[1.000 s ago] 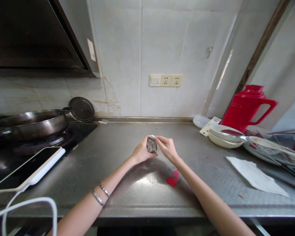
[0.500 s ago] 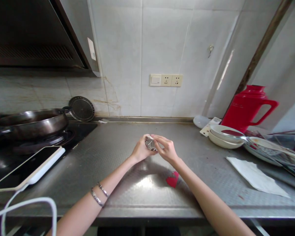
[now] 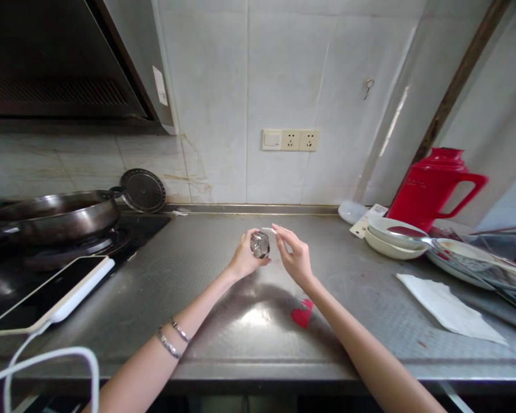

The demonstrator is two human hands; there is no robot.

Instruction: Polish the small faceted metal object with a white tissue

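Note:
A small, shiny silver-grey object with a faceted end point(image 3: 260, 245) sits in my left hand point(image 3: 242, 258). My fingers and thumb wrap round it from the left, and its exact kind is unclear. Just to the right, my right hand point(image 3: 296, 256) pinches a small flat white piece point(image 3: 268, 230) between its fingertips. The white piece points left, close to the top of the shiny object; whether they touch I cannot tell. Both hands are above the steel countertop point(image 3: 210, 246).
On the left are a pan point(image 3: 64, 212) on the stove and a phone point(image 3: 47, 292) with a white cable. A red heart sticker point(image 3: 301, 314) marks the counter. To the right lie a white napkin point(image 3: 449, 310), stacked bowls point(image 3: 391, 244) and a red thermos point(image 3: 432, 189).
My right hand has come slightly away from the shiny object, and the white piece now shows at its fingertips. My left hand has shifted a little left with the object.

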